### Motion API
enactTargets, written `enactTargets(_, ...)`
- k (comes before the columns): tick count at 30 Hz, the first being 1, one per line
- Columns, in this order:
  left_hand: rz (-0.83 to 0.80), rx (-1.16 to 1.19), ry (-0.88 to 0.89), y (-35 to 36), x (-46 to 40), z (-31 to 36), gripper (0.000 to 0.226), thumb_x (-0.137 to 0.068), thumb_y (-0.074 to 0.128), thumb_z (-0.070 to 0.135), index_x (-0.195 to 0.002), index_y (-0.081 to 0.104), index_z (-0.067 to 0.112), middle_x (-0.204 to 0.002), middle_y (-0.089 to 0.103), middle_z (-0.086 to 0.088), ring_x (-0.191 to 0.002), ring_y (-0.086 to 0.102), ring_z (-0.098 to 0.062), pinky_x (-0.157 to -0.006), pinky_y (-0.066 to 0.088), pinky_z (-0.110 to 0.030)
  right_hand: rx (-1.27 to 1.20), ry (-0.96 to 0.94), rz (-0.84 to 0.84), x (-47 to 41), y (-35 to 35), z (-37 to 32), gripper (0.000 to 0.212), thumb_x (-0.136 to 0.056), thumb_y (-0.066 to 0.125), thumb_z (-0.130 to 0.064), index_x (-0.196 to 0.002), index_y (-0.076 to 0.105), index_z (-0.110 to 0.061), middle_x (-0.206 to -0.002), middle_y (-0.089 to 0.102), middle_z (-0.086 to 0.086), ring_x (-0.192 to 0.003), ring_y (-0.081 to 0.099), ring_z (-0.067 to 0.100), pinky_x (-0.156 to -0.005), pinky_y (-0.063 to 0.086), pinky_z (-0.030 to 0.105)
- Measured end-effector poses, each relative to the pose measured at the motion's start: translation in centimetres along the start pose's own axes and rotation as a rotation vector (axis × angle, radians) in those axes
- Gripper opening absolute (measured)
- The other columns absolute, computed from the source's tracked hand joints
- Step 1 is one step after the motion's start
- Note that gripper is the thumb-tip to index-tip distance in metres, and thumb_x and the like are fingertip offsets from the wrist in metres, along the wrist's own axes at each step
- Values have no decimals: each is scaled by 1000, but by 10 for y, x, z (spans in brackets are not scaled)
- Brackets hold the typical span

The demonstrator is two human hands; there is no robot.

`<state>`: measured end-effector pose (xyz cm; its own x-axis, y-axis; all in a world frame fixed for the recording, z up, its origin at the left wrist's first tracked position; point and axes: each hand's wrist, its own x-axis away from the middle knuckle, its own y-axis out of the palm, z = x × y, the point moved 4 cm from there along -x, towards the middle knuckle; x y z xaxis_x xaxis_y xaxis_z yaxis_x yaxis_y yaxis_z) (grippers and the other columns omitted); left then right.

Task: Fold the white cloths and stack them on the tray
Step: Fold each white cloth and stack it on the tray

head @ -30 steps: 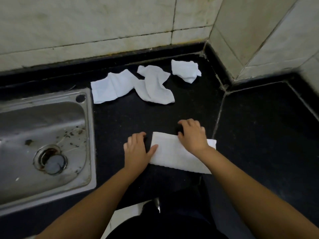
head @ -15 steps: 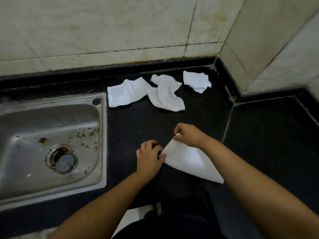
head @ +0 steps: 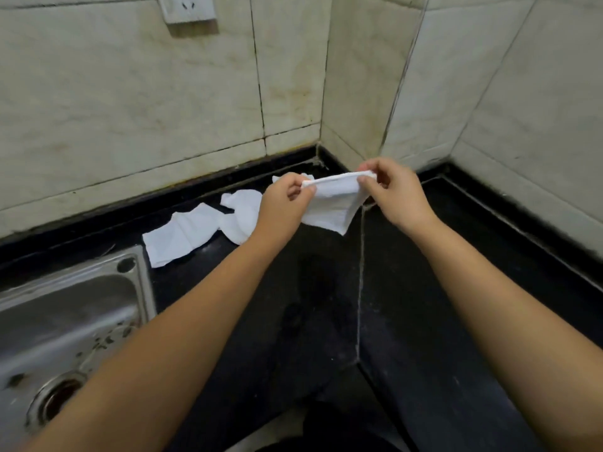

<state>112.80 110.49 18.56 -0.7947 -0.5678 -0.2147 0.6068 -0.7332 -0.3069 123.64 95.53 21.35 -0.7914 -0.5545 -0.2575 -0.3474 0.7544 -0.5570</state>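
Note:
A folded white cloth [head: 332,203] hangs in the air above the black counter, stretched between both hands. My left hand [head: 284,203] pinches its left top corner. My right hand [head: 393,194] pinches the right top corner. Behind my left hand, a flat white cloth [head: 179,234] lies on the counter near the sink corner. A crumpled white cloth [head: 241,213] lies beside it, partly hidden by my left wrist. A bit of another white cloth [head: 306,176] peeks out above my left hand. No tray is in view.
A steel sink [head: 65,321] with a drain sits at the left. The black counter [head: 424,321] runs into a tiled wall corner. A wall socket [head: 189,8] is high on the back wall.
Both hands lifted the folded cloth off the counter and now hold it up by its top corners. The view has tilted up toward the wall.

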Motion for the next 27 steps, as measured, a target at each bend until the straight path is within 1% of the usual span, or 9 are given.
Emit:
enactTargets(2, -55, -1, 1, 0, 18, -10, 8, -92, 57, 14, -86, 59, 10, -80, 59, 8, -78, 57, -3, -67, 42, -6, -2, 3, -19, 21, 3, 8, 11, -90, 58, -13, -95, 62, -23, -80, 57, -18, -72, 51, -2, -62, 37, 3)
enactTargets(7, -310, -69, -155, 4, 94, -82, 4, -89, 62, 15, -89, 66, 15, -84, 66, 8, -78, 60, 3, -75, 46, -11, 57, 99, -226, 104, 40, 61, 12, -89, 62, -16, -101, 66, -19, -97, 63, -9, -89, 58, 6, -74, 39, 1)
enactTargets(10, -477, -146, -256, 11, 140, -124, 8, -87, 64, 16, -85, 67, 23, -85, 68, 12, -80, 61, 4, -78, 47, -17, 58, 197, -351, 159, 62, 93, 12, -88, 65, -16, -98, 66, -22, -96, 65, -4, -87, 59, 9, -73, 40, 2)
enactTargets(13, -553, -143, -329, 15, 156, -141, 9, -88, 64, 19, -84, 68, 26, -85, 68, 12, -80, 62, 5, -77, 46, -17, 48, 242, -421, 182, 71, 107, 15, -87, 66, -15, -95, 65, -27, -93, 65, -7, -84, 59, 2, -73, 40, 4)
enactTargets(17, -522, -138, -346, 21, 129, -138, 7, -88, 63, 21, -83, 66, 22, -86, 69, 4, -82, 64, -8, -78, 52, -27, 24, 277, -346, 153, 66, 110, 14, -87, 66, -17, -101, 66, -21, -88, 63, 2, -79, 56, 11, -70, 41, 8)
enactTargets(20, -397, -238, -334, 29, 88, -135, 11, -89, 62, 22, -78, 61, 20, -77, 63, 3, -71, 57, -7, -66, 44, -21, 24, 339, -274, 114, 69, 119, 11, -89, 64, -21, -100, 65, -19, -79, 56, -1, -70, 50, 7, -63, 41, 13)
enactTargets(22, -352, -331, -343, 37, 63, -137, 12, -89, 60, 24, -78, 58, 19, -75, 58, 3, -70, 53, -8, -61, 39, -20, 48, 383, -245, 90, 77, 128, 6, -90, 62, -22, -95, 64, -19, -82, 58, -2, -72, 52, 7, -63, 42, 16)
enactTargets(24, -331, -421, -348, 46, 43, -145, 13, -89, 59, 24, -79, 56, 16, -80, 57, -1, -76, 54, -14, -66, 40, -25, 111, 419, -244, 72, 88, 138, 6, -91, 59, -22, -94, 63, -18, -90, 60, -1, -79, 55, 11, -67, 45, 21)
enactTargets(27, -339, -587, -343, 55, 33, -161, 12, -89, 58, 26, -81, 56, 18, -89, 52, -1, -92, 55, -24, -81, 44, -37, 228, 440, -282, 60, 106, 155, 10, -91, 58, -21, -97, 64, -15, -103, 57, 2, -90, 56, 17, -85, 50, 33)
